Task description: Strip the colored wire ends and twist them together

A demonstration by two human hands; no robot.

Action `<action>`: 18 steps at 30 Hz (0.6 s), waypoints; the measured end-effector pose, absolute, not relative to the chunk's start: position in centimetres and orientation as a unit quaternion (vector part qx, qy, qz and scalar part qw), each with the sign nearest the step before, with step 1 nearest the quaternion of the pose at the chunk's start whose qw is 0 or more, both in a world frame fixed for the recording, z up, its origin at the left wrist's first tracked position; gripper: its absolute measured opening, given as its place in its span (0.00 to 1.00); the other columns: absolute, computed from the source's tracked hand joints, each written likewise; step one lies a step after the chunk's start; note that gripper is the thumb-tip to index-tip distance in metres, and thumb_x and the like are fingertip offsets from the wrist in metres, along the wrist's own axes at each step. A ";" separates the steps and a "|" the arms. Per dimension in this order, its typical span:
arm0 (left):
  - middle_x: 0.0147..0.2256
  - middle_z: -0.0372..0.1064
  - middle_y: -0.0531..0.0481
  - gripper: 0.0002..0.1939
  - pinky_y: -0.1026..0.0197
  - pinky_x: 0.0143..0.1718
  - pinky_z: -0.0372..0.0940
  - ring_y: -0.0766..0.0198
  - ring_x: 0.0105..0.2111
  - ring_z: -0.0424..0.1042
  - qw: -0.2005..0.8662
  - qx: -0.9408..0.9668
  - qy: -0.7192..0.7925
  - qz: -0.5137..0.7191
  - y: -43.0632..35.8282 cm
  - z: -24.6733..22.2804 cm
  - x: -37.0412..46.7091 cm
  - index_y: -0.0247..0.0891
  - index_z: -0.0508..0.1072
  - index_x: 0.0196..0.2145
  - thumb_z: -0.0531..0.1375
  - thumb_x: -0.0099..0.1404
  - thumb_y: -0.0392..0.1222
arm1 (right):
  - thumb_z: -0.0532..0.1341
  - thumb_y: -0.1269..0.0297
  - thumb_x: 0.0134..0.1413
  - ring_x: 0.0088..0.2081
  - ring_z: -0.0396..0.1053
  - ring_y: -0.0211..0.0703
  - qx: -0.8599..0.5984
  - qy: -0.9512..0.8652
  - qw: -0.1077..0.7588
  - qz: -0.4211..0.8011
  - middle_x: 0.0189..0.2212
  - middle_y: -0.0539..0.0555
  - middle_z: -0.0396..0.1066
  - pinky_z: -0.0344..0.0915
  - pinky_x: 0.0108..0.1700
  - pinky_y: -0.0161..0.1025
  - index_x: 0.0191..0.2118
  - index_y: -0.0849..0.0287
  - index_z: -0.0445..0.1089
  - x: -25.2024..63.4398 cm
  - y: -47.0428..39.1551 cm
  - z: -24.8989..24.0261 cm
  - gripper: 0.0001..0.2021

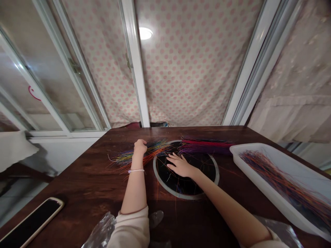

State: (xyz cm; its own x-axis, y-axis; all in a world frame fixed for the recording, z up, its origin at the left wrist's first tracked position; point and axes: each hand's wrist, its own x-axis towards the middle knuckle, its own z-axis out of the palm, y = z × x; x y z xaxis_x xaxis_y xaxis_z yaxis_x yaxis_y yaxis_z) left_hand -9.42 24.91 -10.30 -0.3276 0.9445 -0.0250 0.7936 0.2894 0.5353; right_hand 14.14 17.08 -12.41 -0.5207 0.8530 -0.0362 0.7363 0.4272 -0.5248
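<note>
My left hand (pixel 140 146), a beaded bracelet at its wrist, is closed over a loose bundle of thin coloured wires (pixel 156 150) in orange, yellow, green and blue. The wires stick out on both sides of the hand; its fingertips are mostly hidden. Spread flat, my right hand (pixel 181 166) rests with fingers apart on or just over a round black plate (pixel 216 174) with a grey rim. A few stray wires lie across that plate. Beyond the right hand, a second bundle of red and purple wires (pixel 204 146) reaches from the plate towards the right.
A white plastic tray (pixel 254 187) holding many orange and dark wires stands at the right of the dark wooden table (pixel 85 186). A phone (pixel 32 222) lies at the near left. Clear plastic (pixel 102 229) shows beside my left sleeve. Curtained sliding windows rise behind the table.
</note>
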 end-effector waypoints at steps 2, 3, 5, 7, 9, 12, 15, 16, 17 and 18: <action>0.53 0.69 0.42 0.17 0.49 0.48 0.71 0.55 0.49 0.72 0.177 0.556 0.780 0.227 25.1 -10.4 -9.3 0.37 0.70 0.54 0.61 0.70 0.45 | 0.61 0.58 0.65 0.66 0.56 0.59 -0.473 -0.837 0.134 0.239 0.66 0.60 0.58 0.53 0.65 0.66 0.61 0.57 0.64 14.1 17.1 -12.8 0.22; 0.53 0.69 0.42 0.17 0.49 0.48 0.71 0.55 0.49 0.72 0.178 0.557 0.778 0.231 25.1 -10.5 -9.2 0.37 0.70 0.54 0.61 0.70 0.45 | 0.61 0.58 0.65 0.65 0.57 0.59 -0.471 -0.838 0.143 0.236 0.66 0.60 0.58 0.53 0.65 0.66 0.61 0.57 0.64 14.1 17.1 -13.0 0.22; 0.53 0.69 0.42 0.17 0.48 0.48 0.72 0.55 0.48 0.73 0.181 0.557 0.774 0.241 25.2 -10.6 -8.9 0.37 0.70 0.54 0.61 0.70 0.45 | 0.61 0.59 0.65 0.65 0.58 0.59 -0.468 -0.837 0.161 0.233 0.65 0.60 0.59 0.54 0.64 0.66 0.61 0.57 0.65 14.0 17.1 -13.3 0.21; 0.53 0.69 0.42 0.17 0.48 0.48 0.72 0.55 0.48 0.73 0.185 0.556 0.770 0.252 25.3 -10.9 -8.6 0.37 0.70 0.54 0.61 0.70 0.46 | 0.62 0.60 0.64 0.64 0.59 0.58 -0.467 -0.833 0.181 0.234 0.64 0.60 0.60 0.55 0.64 0.65 0.60 0.58 0.66 14.0 17.2 -13.6 0.21; 0.53 0.69 0.42 0.18 0.48 0.48 0.71 0.55 0.49 0.72 0.190 0.554 0.766 0.266 25.4 -11.4 -8.2 0.37 0.70 0.54 0.61 0.70 0.46 | 0.62 0.60 0.64 0.63 0.60 0.58 -0.467 -0.826 0.205 0.240 0.64 0.60 0.61 0.57 0.63 0.64 0.59 0.58 0.66 13.9 17.5 -13.8 0.20; 0.53 0.69 0.42 0.17 0.48 0.48 0.71 0.55 0.49 0.72 0.199 0.552 0.756 0.289 25.5 -11.9 -7.6 0.37 0.70 0.54 0.61 0.70 0.46 | 0.62 0.60 0.64 0.62 0.62 0.57 -0.465 -0.809 0.249 0.260 0.63 0.60 0.62 0.60 0.62 0.63 0.59 0.58 0.66 13.9 18.2 -14.0 0.19; 0.53 0.69 0.42 0.17 0.48 0.48 0.71 0.55 0.49 0.72 0.215 0.553 0.745 0.305 25.8 -12.1 -7.2 0.37 0.70 0.54 0.60 0.70 0.46 | 0.62 0.60 0.65 0.59 0.65 0.55 -0.450 -0.788 0.304 0.291 0.61 0.60 0.64 0.64 0.59 0.60 0.58 0.58 0.67 13.9 18.9 -14.0 0.19; 0.53 0.69 0.42 0.17 0.48 0.48 0.71 0.55 0.48 0.72 0.222 0.554 0.741 0.309 25.8 -12.1 -7.0 0.37 0.70 0.54 0.60 0.70 0.46 | 0.61 0.60 0.65 0.58 0.66 0.54 -0.443 -0.780 0.323 0.303 0.60 0.60 0.65 0.65 0.58 0.59 0.57 0.58 0.67 14.0 19.1 -14.0 0.18; 0.53 0.69 0.42 0.17 0.48 0.48 0.71 0.55 0.48 0.72 0.230 0.554 0.737 0.313 25.9 -12.1 -6.9 0.37 0.70 0.54 0.60 0.70 0.46 | 0.61 0.60 0.65 0.57 0.67 0.54 -0.436 -0.771 0.341 0.314 0.59 0.59 0.65 0.65 0.58 0.58 0.57 0.58 0.68 14.0 19.3 -14.0 0.18; 0.53 0.69 0.42 0.17 0.48 0.48 0.72 0.55 0.48 0.73 0.237 0.554 0.733 0.316 26.0 -12.1 -6.9 0.37 0.70 0.54 0.60 0.70 0.46 | 0.61 0.60 0.65 0.57 0.67 0.53 -0.430 -0.763 0.357 0.326 0.59 0.59 0.66 0.66 0.57 0.58 0.56 0.58 0.68 14.1 19.5 -13.9 0.17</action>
State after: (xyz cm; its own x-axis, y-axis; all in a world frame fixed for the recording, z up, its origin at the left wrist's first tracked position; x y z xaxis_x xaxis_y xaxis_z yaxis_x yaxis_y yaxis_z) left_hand -6.86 26.00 -12.09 -0.2747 0.9615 0.0018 0.6623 0.1879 0.7253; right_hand 14.09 19.51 -13.93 -0.3756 0.8881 0.2649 0.4225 0.4185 -0.8040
